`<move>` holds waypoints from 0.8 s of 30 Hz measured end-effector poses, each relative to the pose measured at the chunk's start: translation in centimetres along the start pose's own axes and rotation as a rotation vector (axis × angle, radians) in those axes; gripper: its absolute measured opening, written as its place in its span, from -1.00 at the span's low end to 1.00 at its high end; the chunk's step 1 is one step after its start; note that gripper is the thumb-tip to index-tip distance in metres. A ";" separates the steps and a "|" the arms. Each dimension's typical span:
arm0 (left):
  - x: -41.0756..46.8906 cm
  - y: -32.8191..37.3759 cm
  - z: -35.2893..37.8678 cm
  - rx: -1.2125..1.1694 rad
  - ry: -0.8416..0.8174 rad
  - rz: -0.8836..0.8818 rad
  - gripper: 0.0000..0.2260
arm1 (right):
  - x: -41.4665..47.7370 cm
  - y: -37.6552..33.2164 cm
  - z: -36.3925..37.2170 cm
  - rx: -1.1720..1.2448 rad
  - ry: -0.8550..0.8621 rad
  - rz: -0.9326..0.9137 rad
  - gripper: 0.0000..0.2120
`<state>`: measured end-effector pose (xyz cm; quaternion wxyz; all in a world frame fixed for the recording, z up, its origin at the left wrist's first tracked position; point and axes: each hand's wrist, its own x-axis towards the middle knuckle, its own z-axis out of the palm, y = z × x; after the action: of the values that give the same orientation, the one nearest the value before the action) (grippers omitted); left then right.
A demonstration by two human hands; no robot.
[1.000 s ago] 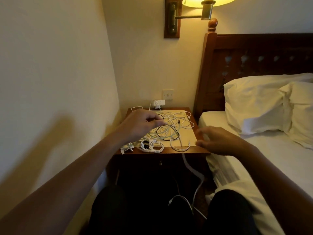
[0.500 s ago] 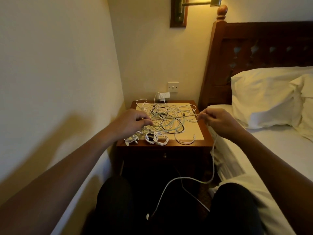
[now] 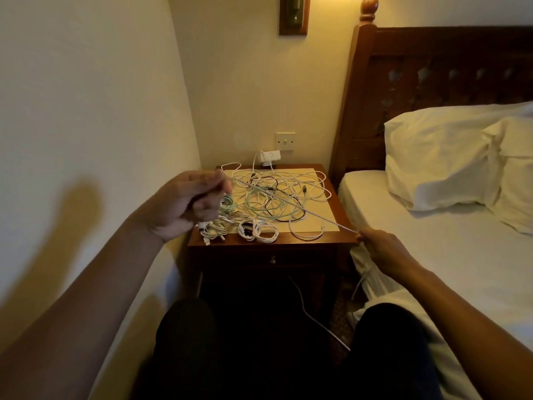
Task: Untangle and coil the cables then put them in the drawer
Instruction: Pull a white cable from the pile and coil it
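White cable (image 3: pixel 291 204) runs tight between both hands above the nightstand (image 3: pixel 288 241). The left hand (image 3: pixel 184 206) pinches it over the left edge; the right hand (image 3: pixel 380 245) pinches it at the front right corner. Other cables (image 3: pixel 261 230) lie tangled on top, the drawer (image 3: pixel 272 258) closed below.

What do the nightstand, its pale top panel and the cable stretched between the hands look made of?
Nightstand: reddish-brown wood, varnished, judging by the sheen on its front edge. Top panel: cream, matte; laminate, leather or card, cannot tell. Taut cable: thin, pale, likely plastic-sheathed; blur hides any weave.
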<state>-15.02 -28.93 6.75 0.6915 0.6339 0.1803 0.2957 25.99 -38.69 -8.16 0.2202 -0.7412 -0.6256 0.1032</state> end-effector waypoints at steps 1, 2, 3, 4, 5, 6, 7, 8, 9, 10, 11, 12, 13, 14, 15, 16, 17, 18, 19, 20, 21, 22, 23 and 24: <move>0.3 -0.3 -0.3 -0.085 0.119 0.064 -0.69 | -0.2 -0.1 0.1 0.022 0.023 0.002 -0.80; 0.5 -0.5 -0.6 -0.163 0.217 0.122 -0.62 | -0.3 0.0 0.3 0.046 0.045 0.010 -0.80; 0.8 -0.7 -0.9 -0.234 0.290 0.173 -0.58 | -0.5 0.4 0.6 0.070 0.062 0.022 -0.81; 1.0 -0.7 -1.1 -0.296 0.337 0.214 -0.57 | -0.5 0.5 0.9 0.080 0.068 0.027 -0.82; 1.2 -0.8 -1.2 -0.341 0.372 0.242 -0.57 | -0.6 0.7 1.3 0.087 0.062 0.023 -0.82; 1.3 -1.1 -1.1 -0.380 0.395 0.260 -0.58 | -0.5 0.8 1.7 0.100 0.045 0.038 -0.82; 1.5 -1.4 -0.9 -0.424 0.412 0.272 -0.59 | -0.3 0.7 2.0 0.164 0.018 0.074 -0.82; 1.7 -1.8 -0.4 -0.478 0.418 0.280 -0.60 | -0.1 0.7 2.3 0.182 -0.013 0.112 -0.82; 2.0 -2.2 0.2 -0.531 0.411 0.280 -0.61 | 0.1 0.9 2.8 0.177 -0.040 0.134 -0.81; 2.3 -2.7 0.6 -0.564 0.397 0.269 -0.61 | 0.4 1.2 3.2 0.134 -0.085 0.140 -0.79; 2.5 -3.0 1.2 -0.550 0.377 0.245 -0.61 | 0.6 1.5 3.6 0.102 -0.155 0.161 -0.77; 2.7 -3.4 1.6 -0.485 0.357 0.206 -0.62 | 0.8 1.7 3.8 0.024 -0.250 0.177 -0.77; 2.9 -3.8 2.1 -0.383 0.328 0.155 -0.63 | 0.6 1.4 3.8 -0.062 -0.354 0.187 -0.77; 2.9 -4.0 2.6 -0.265 0.292 0.092 -0.66 | 0.5 0.8 3.4 -0.109 -0.435 0.193 -0.67; 2.9 -4.3 3.2 -0.149 0.248 0.026 -0.68 | 0.4 -0.1 2.8 -0.088 -0.470 0.184 -0.48; 2.9 -4.6 3.9 -0.044 0.200 -0.037 -0.69 | 0.4 -1.6 2.0 -0.002 -0.466 0.145 -0.34; 3.0 -5.0 4.7 0.043 0.154 -0.095 -0.68 | 0.4 -3.6 1.1 0.124 -0.426 0.082 -0.25; 3.1 -5.3 5.6 0.109 0.114 -0.144 -0.67 | 0.2 -6.0 0.0 0.250 -0.372 0.009 -0.20; 3.3 -5.6 6.5 0.149 0.084 -0.180 -0.66 | 0.0 -8.2 -0.9 0.343 -0.325 -0.065 -0.19; 3.6 -5.7 7.1 0.163 0.066 -0.201 -0.66 | -0.3 -10.5 -1.7 0.412 -0.295 -0.145 -0.24; 3.8 -5.5 7.7 0.157 0.057 -0.206 -0.67 | -0.6 -12.4 -2.3 0.481 -0.282 -0.215 -0.34; 4.1 -5.3 7.8 0.138 0.057 -0.195 -0.67 | -0.9 -14.0 -2.6 0.527 -0.274 -0.271 -0.52; 4.2 -4.8 7.7 0.116 0.066 -0.172 -0.67 | -1.3 -14.9 -2.6 0.571 -0.258 -0.303 -0.70; 4.2 -4.2 7.3 0.103 0.090 -0.149 -0.67 | -1.6 -15.4 -2.5 0.610 -0.231 -0.311 -0.80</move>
<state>-6.54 -31.93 4.11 0.6693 0.6396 0.2728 0.2618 13.18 -38.88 0.87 0.3724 -0.5207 -0.6922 0.3334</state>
